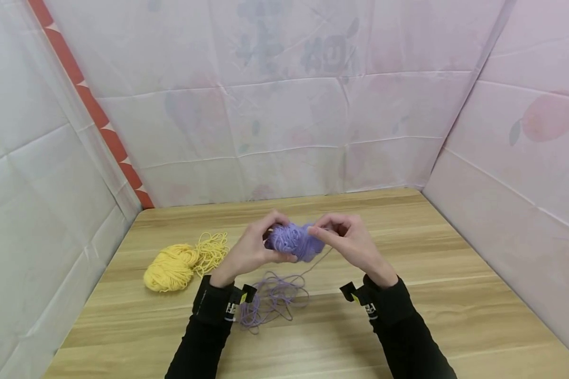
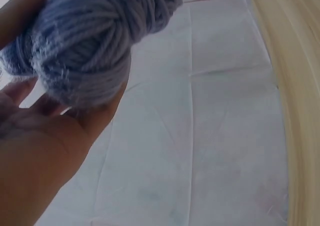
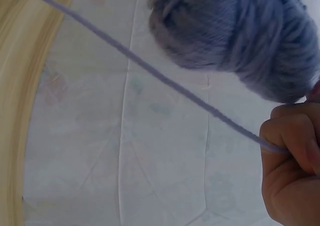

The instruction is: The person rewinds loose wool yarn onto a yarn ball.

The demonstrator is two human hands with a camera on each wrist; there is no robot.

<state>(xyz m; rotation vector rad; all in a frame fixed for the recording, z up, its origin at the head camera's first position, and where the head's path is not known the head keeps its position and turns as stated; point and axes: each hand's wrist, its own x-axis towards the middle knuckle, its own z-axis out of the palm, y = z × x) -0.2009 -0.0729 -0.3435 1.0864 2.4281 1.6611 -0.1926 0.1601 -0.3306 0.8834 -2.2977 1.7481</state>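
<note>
A purple yarn ball (image 1: 291,239), pinched in at its middle, is held above the table by my left hand (image 1: 254,247). The left fingers and thumb curl around one end of it, as the left wrist view shows with the yarn ball (image 2: 85,46) between them. My right hand (image 1: 348,239) is at the ball's right end, its curled fingers pinching a strand of purple yarn (image 3: 170,82). From that hand the strand runs down to a loose tangle of purple yarn (image 1: 277,297) lying on the table below.
On the wooden table (image 1: 455,316), to the left, lies a yellow yarn ball (image 1: 170,267) with loose yellow strands (image 1: 212,251) beside it. Pale printed sheeting (image 1: 284,121) encloses the table at the back and both sides.
</note>
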